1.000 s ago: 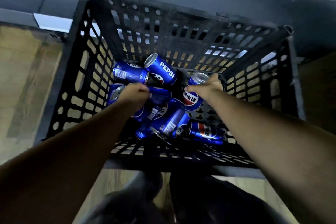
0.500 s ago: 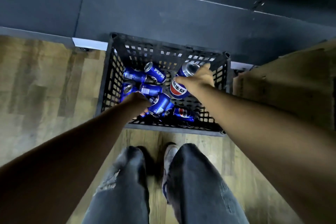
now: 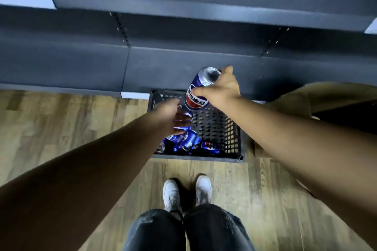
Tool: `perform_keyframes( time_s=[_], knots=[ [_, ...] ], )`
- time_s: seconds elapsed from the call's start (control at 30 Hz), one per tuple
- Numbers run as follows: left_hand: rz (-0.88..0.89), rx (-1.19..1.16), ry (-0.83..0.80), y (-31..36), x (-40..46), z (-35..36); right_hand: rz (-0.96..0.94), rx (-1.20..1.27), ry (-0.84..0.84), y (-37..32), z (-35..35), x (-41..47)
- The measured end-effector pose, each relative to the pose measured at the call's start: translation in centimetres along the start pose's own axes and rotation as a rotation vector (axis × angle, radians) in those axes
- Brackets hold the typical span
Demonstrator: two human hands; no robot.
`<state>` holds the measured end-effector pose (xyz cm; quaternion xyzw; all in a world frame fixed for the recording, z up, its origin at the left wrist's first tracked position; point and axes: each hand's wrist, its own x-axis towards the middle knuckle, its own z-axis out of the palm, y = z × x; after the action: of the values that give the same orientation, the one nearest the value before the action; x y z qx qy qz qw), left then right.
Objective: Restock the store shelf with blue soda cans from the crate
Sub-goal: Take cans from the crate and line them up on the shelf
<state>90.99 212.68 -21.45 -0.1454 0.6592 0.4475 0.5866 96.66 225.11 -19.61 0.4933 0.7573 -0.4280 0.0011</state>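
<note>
Aluminium makes the blue can (image 3: 196, 89) stiff at its rims but thin and easy to dent at the middle, and probably slippery and rather heavy if it is full, so hold it around the body with even pressure. Your right hand (image 3: 221, 89) grasps this can, fingers wrapped around its side, above the black crate (image 3: 234, 144) at 12 o'clock from your feet. Your left hand (image 3: 170, 116), fingers loosely spread, holds nothing over the other cans (image 3: 189, 141) inside.
</note>
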Motion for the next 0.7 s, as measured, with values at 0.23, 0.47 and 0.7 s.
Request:
perform_keyframes(
  time_s=[0.23, 0.47, 0.7],
  knots=[
    [0.044, -0.048, -0.021, 5.2, -8.4, 0.4, -0.191, 0.111, 0.027, -6.8, -6.0, -5.5],
    [0.164, 0.155, -0.055, 11.0, -16.3, 0.8, -0.335, 0.329, 0.071, -13.0, -11.9, -9.6],
    [0.449, -0.045, -0.042, 17.3, -23.7, 3.3, -0.511, 0.497, 0.22, -18.4, -17.4, -12.5]
  ],
)
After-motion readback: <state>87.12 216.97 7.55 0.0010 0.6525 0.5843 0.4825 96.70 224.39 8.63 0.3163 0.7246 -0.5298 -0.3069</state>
